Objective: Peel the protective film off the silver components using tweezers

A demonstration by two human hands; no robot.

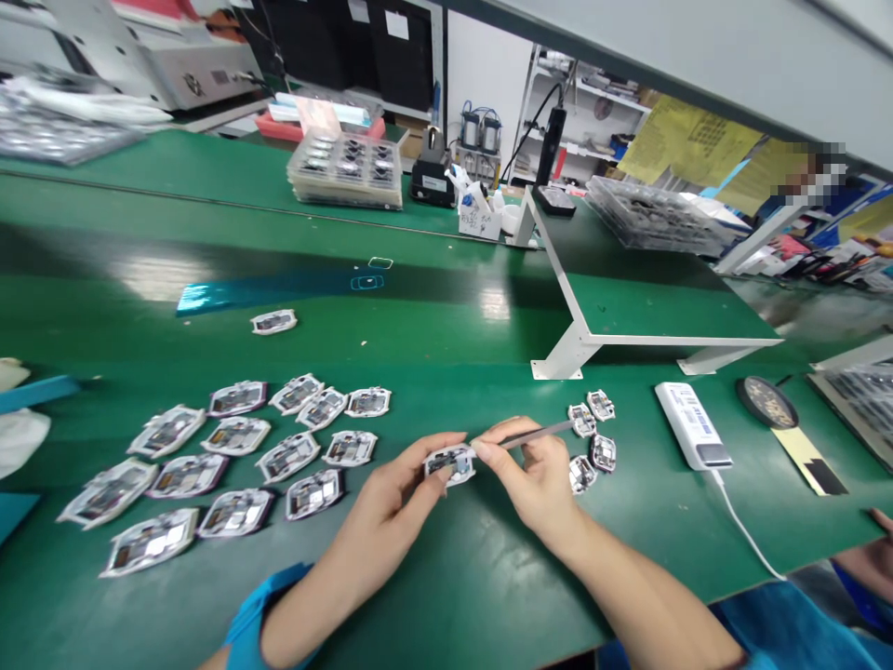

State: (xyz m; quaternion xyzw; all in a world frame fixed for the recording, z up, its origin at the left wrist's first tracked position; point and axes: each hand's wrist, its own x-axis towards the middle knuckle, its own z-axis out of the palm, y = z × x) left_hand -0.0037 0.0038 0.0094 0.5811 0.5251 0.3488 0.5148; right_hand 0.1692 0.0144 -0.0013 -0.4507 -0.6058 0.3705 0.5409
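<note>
My left hand [397,493] pinches a small white-framed part [450,462] between thumb and fingers, just above the green table [446,335]. My right hand [534,475] is closed around thin metal tweezers [540,434], its fingertips touching the same part. Several similar parts [230,456] lie spread out to the left of my hands. A small cluster of smaller parts [592,437] sits just right of my right hand.
A white rectangular device [692,424] with a cable lies at right, beside a round dark disc [767,402]. A white metal stand [579,316] rises mid-table. Stacked trays [347,170] and a glue holder [478,212] sit at the back. Another person's arm [865,558] shows at the right edge.
</note>
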